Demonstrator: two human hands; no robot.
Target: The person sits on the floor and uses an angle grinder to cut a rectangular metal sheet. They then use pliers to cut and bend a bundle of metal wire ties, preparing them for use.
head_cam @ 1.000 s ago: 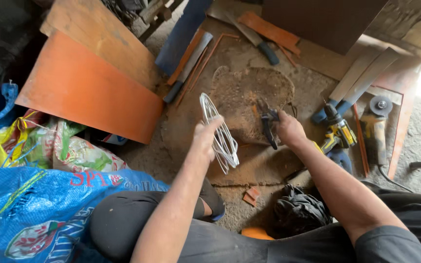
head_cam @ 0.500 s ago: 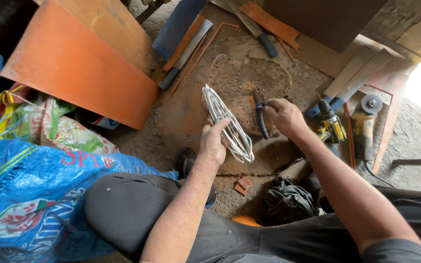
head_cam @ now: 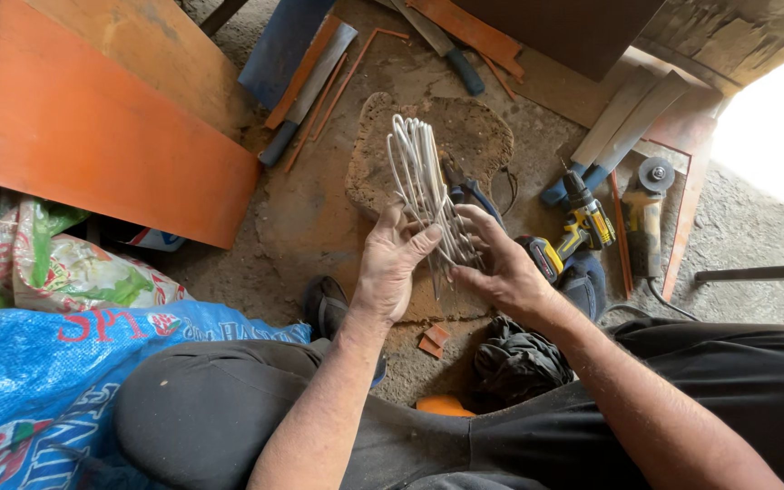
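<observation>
Left hand (head_cam: 390, 268) and right hand (head_cam: 501, 268) both clasp the wire coil (head_cam: 424, 186) over the floor; strands are best kept bunched, firmly gripped.

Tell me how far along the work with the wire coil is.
Done: the wire coil is off the ground. In hand: left hand holds it while right hand fingers its strands. Left: pliers and cordless drill lie unused on the floor.
</observation>
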